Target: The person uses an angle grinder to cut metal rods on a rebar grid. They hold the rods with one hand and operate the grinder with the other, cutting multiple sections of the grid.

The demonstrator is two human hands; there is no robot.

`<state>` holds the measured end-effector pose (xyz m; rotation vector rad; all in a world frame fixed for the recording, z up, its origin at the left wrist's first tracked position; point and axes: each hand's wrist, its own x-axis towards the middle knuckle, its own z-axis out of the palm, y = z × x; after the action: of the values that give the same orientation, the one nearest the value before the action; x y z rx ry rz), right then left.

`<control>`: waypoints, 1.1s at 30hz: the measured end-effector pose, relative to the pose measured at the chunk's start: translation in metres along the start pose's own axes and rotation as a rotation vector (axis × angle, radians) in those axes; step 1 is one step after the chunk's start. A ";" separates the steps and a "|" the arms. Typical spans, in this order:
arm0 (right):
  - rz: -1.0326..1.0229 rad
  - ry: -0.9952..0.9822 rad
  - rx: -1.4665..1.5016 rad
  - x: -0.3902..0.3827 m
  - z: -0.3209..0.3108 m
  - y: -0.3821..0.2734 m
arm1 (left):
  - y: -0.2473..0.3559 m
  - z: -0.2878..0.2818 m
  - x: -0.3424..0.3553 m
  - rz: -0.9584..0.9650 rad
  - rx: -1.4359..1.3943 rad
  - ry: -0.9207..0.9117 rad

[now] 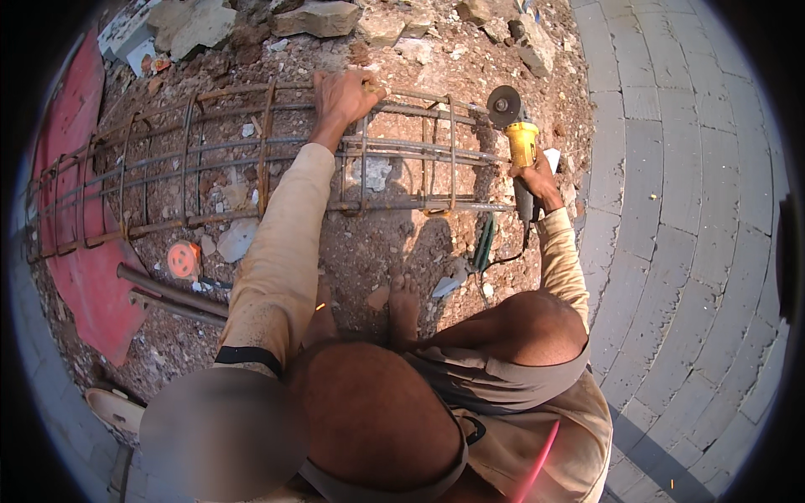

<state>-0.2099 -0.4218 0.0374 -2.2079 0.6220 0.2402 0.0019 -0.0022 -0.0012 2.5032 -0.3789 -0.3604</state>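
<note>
Grip of the right hand (539,180) is closed round a yellow and black grinder (521,144), whose thin dark disc (504,106) stands just beside the right end of the steel cage (265,155); whether the two touch, or the disc spins, I cannot tell. The left hand (344,99) has its grip folded over the cage's far long bar, how tightly does not show. The cage lies on dirt (360,243) in front of the person, its left part over a red sheet (84,277). With one hand on the grinder, the disc could kick if it snagged on steel, and I see no guard round it. The cage might shift on uneven ground if the left hand eased off, pinching the disc. Below the right hand the cord (510,257) hangs near a green thing (484,243); a tug on it could swing the tool toward the bare knees (381,411) or bare feet (403,302). Farther out lie an orange reel (183,261), pipes (172,291), loose stones (317,18) and grey paving (662,184), where chips could scatter
</note>
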 end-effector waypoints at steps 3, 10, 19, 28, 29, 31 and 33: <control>-0.003 0.003 0.001 -0.002 0.005 -0.008 | -0.003 0.003 -0.002 0.011 0.009 0.052; 0.018 0.000 -0.014 -0.006 0.006 -0.018 | -0.002 0.000 -0.003 0.004 0.000 0.026; 0.061 -0.022 0.000 -0.002 0.004 -0.015 | -0.003 0.004 0.000 0.023 -0.023 0.054; 0.082 -0.024 -0.055 -0.004 -0.001 -0.020 | -0.001 0.001 -0.002 0.027 -0.033 0.047; 0.094 -0.025 -0.080 -0.003 0.000 -0.021 | -0.001 0.001 -0.001 0.021 -0.032 0.042; 0.108 -0.021 -0.037 -0.008 0.007 -0.035 | -0.004 -0.001 -0.003 0.011 -0.019 0.035; 0.094 -0.018 -0.017 -0.010 0.010 -0.039 | -0.004 -0.002 -0.004 0.002 -0.014 0.019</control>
<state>-0.1986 -0.3893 0.0609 -2.1932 0.7166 0.3147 -0.0002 0.0036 -0.0008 2.4903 -0.3698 -0.3377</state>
